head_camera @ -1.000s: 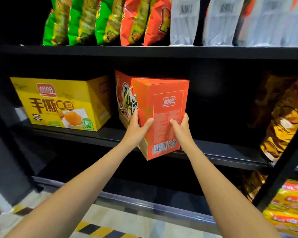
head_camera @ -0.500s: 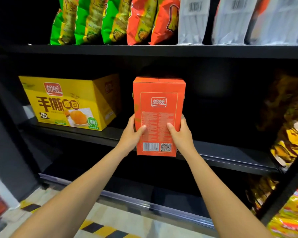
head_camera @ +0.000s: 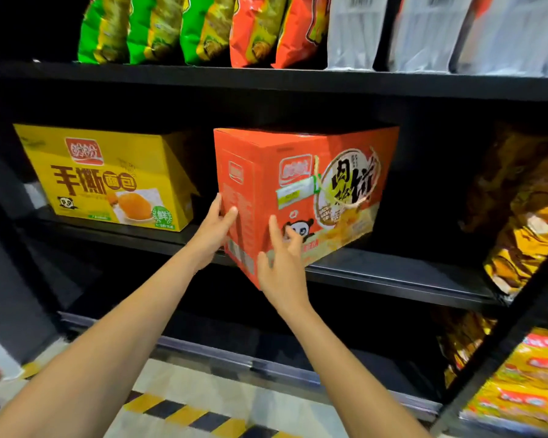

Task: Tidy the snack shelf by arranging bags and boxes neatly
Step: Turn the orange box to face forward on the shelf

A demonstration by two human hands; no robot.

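head view: orange box [head_camera: 304,197] centre frame, corner out over shelf edge [head_camera: 393,281].
left hand [head_camera: 214,235]: grips narrow side.
right hand [head_camera: 282,263]: fingers loose, on front face.
long axis: angled back-right.

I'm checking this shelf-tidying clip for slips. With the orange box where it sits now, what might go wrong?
1. The orange box sits skewed, its near corner past the shelf edge; it may tip off if released.
2. The right hand only lies on its front with loose fingers, and the left hand holds one side, so it might slide.
3. Swinging it left may bump the yellow box.
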